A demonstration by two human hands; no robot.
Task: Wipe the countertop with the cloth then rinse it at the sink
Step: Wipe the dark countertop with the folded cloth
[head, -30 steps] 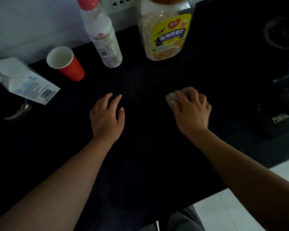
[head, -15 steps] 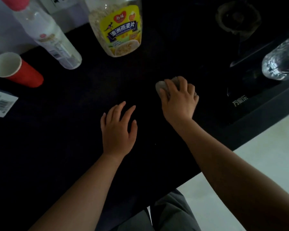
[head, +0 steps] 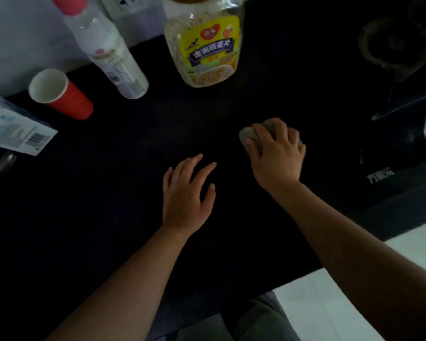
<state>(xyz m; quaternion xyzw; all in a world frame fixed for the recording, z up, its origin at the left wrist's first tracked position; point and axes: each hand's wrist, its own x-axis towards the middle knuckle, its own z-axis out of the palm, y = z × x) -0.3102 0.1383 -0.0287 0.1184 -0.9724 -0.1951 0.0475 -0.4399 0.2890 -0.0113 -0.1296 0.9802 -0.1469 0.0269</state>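
Observation:
A small grey cloth (head: 249, 137) is bunched on the black countertop (head: 108, 193). My right hand (head: 277, 153) lies over it with fingers curled round the wad, so most of the cloth is hidden and only its left end shows. My left hand (head: 187, 193) rests flat on the countertop to the left of it, fingers spread, holding nothing. No sink shows clearly in this view.
Along the back stand a red paper cup (head: 59, 96), a white bottle with a red cap (head: 108, 55) and a jar of oats (head: 204, 43). A carton (head: 15, 129) lies at the left. A black gas hob (head: 391, 94) fills the right; the counter's front edge meets pale floor (head: 330, 311).
The view swung right, then back left. My right hand has kept the cloth under it on the counter, and my left hand has stayed flat beside it.

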